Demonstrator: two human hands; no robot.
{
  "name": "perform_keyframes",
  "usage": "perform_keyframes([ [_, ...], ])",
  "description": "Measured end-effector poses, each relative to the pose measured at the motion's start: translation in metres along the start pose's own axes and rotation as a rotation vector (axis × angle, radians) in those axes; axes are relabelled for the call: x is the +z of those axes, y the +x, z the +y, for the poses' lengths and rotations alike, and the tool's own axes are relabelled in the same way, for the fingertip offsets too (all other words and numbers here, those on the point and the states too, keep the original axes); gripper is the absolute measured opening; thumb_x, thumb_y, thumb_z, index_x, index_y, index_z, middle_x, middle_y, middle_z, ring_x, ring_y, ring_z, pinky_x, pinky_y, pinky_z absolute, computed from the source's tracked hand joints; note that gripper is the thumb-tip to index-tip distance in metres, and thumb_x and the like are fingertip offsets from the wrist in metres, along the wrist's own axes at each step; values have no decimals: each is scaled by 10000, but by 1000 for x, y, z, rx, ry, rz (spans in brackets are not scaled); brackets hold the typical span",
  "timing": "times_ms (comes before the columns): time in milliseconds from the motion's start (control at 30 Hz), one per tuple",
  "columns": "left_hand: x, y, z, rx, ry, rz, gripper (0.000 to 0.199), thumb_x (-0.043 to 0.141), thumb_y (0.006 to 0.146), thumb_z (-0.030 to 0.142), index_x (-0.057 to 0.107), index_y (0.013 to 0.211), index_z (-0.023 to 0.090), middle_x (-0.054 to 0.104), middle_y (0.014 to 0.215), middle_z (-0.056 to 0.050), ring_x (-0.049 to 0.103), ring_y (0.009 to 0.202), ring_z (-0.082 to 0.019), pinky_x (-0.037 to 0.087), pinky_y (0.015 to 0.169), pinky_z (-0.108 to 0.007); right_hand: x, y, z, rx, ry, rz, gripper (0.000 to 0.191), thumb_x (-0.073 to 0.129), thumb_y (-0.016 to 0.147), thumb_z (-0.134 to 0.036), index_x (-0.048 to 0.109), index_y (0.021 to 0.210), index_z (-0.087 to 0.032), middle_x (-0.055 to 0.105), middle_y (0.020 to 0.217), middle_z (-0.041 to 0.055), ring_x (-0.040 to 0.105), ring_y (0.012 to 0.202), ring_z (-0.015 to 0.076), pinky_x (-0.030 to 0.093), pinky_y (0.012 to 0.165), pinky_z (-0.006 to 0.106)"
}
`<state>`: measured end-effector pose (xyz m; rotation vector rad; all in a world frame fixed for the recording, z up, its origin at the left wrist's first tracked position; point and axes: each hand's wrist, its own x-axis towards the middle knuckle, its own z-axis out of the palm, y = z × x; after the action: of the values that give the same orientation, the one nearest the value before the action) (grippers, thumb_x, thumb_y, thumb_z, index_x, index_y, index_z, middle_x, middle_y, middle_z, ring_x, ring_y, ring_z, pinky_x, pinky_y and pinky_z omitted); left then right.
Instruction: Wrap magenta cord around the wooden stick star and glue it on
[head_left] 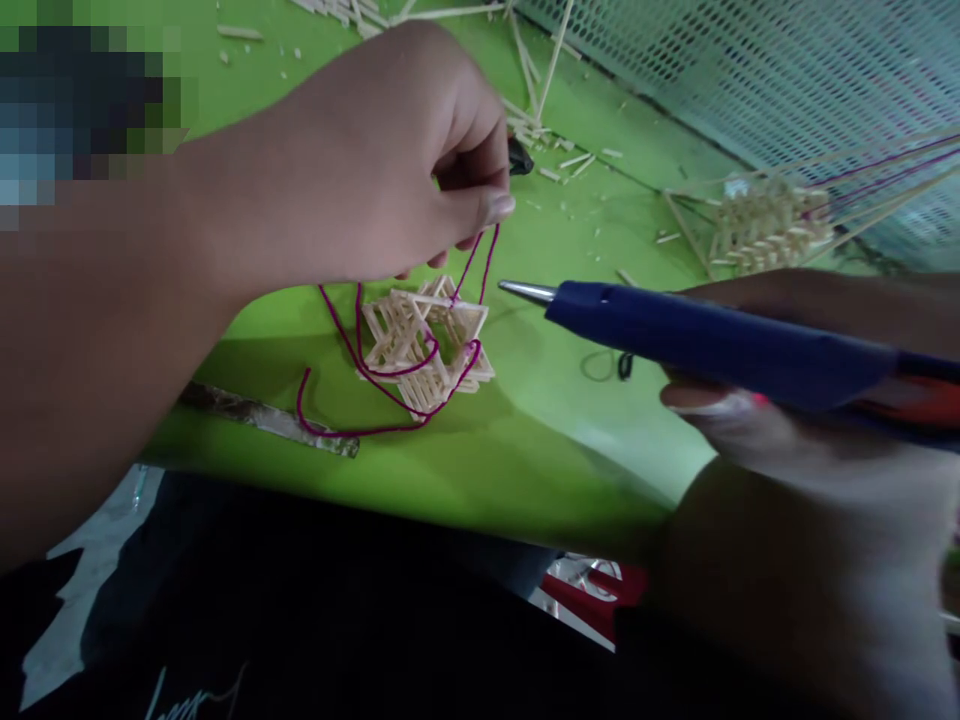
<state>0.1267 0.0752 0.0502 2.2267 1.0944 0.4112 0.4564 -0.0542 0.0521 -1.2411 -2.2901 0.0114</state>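
My left hand (420,160) is closed in a pinch on a purple string (489,262), which runs down to a small lattice of stacked wooden sticks (431,345). Other loops of the same string hang round the lattice and trail over the green table (570,440). From the right, my right hand (742,420) grips a blue hot glue gun (712,340). Its metal nozzle points left, just right of the held string and apart from it. Part of the glue gun's rear end lies outside the view.
Loose sticks (540,120) and chips lie scattered at the back. A second stick piece with strings (772,225) stands at the right, by a perforated green panel (750,80). A flat patterned strip (277,420) lies near the table's front edge. A black loop (624,366) is below the nozzle.
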Motion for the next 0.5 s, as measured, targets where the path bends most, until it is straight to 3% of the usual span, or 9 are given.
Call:
perform_keyframes([
  [133, 4, 5, 1, -100, 7, -9, 201, 793, 1180, 357, 926, 1069, 255, 859, 907, -3, 683, 733, -132, 424, 793, -359, 31, 14, -14, -110, 29, -19, 404, 777, 1199, -696, 833, 1038, -329, 828, 734, -55, 714, 514, 121, 487, 465, 261],
  [333, 7, 7, 4, -149, -60, -56, 186, 742, 1209, 320, 884, 1107, 259, 914, 991, -6, 736, 757, -162, 457, 724, -339, 36, 12, -17, -69, 66, 69, 379, 867, 1153, -638, 833, 967, -310, 771, 645, -67, 615, 432, 109, 379, 404, 280],
  [500, 9, 8, -6, -72, -26, -34, 263, 715, 1190, 405, 899, 1074, 258, 895, 964, -28, 669, 734, -159, 415, 735, -362, 41, 14, -16, -95, 38, 77, 411, 837, 1175, -626, 802, 944, -287, 737, 627, -73, 598, 427, 94, 370, 414, 265],
])
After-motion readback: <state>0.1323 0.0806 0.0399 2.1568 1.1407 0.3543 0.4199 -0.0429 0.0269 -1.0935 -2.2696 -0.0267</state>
